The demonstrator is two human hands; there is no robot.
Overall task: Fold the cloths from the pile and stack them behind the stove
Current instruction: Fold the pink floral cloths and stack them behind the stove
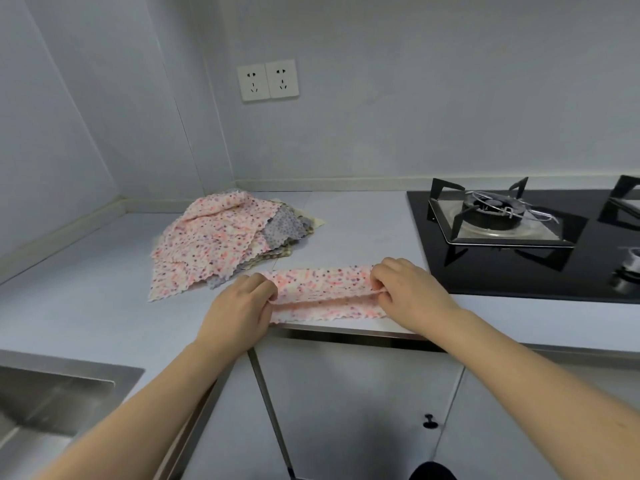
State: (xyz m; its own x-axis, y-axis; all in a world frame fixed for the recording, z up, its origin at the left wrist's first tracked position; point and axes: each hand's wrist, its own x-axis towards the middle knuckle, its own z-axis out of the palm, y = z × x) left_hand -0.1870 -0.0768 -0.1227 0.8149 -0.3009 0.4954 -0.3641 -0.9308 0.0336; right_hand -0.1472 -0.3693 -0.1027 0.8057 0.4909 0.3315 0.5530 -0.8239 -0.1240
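Observation:
A pink speckled cloth (323,292) lies folded into a long strip at the front edge of the counter. My left hand (239,306) pinches its left end and my right hand (408,289) pinches its right end, lifting the upper layer a little. Behind and to the left sits the pile of cloths (221,237), pink speckled ones on top, grey and beige ones underneath. The black gas stove (519,237) is set into the counter at the right. No cloth is visible on the strip of counter behind the stove.
The grey counter (346,220) runs into a corner with the wall. A steel sink (52,393) is at the lower left. Two wall sockets (267,79) sit above the pile. Cabinet doors with a black knob (429,420) are below the counter edge.

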